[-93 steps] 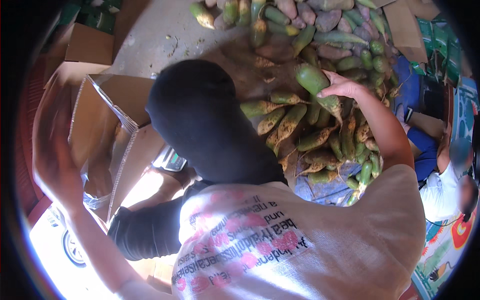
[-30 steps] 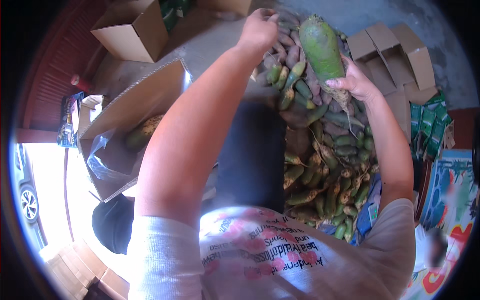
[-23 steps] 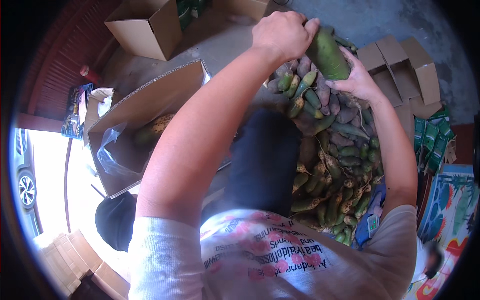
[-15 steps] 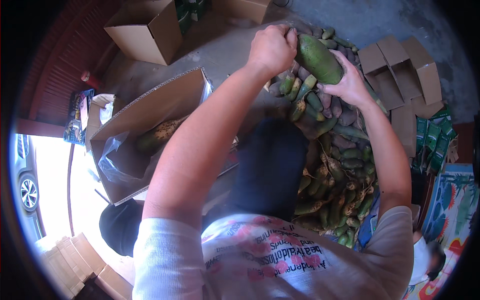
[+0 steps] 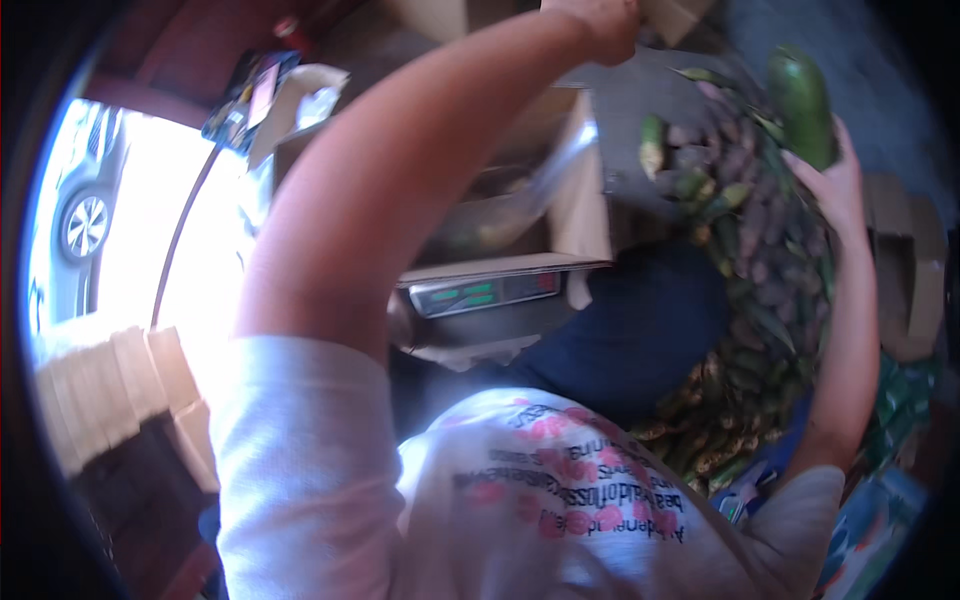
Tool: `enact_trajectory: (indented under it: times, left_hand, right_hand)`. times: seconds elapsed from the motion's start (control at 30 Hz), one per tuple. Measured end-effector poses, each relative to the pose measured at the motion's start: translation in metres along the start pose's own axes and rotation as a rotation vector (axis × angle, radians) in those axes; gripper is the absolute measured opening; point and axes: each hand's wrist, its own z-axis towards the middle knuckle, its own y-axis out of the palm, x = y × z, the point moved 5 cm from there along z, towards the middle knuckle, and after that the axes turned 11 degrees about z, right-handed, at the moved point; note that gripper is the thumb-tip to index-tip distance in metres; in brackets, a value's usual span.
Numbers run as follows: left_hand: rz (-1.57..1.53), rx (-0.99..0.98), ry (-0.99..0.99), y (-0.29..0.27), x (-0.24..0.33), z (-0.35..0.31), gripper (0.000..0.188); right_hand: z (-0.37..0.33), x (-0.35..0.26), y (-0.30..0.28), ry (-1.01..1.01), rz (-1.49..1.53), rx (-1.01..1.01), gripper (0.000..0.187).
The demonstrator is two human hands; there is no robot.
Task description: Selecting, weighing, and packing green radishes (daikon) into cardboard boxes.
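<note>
My right hand [image 5: 838,188], out at the far right, grips the lower end of a large green radish [image 5: 800,105] that stands up from it. My left hand [image 5: 602,30] is at the top edge, partly cut off and blurred. Its fingers look curled in, and whatever they may hold is hidden. Under my left arm, an open cardboard box [image 5: 582,190] lined with clear plastic has a blurred long vegetable inside. The box sits on a digital scale [image 5: 485,293] with a lit display. A heap of green and purplish radishes [image 5: 765,230] spreads below my right hand.
Empty cartons [image 5: 905,265] and green packaging [image 5: 905,405] stand beyond my right arm. Stacked flat cardboard [image 5: 100,385] lies at the left, near a bright doorway with a car [image 5: 85,225] outside. My dark-trousered leg [image 5: 640,330] lies between box and heap.
My hands have parted: the left has come off the radish and gone to the top edge, while the right has carried the radish to the right. The view has shifted, revealing the scale.
</note>
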Motion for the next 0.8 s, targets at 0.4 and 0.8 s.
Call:
enact_trajectory:
  times: [0.4, 0.8]
  left_hand:
    - [-0.193, -0.466, 0.252, 0.175, -0.068, -0.263, 0.027]
    - [-0.075, -0.481, 0.433, 0.182, -0.097, -0.300, 0.014]
  right_hand:
    - [0.037, -0.171, 0.206, -0.133, -0.089, -0.856, 0.070]
    - [-0.005, -0.126, 0.481, -0.035, -0.789, -1.450, 0.064]
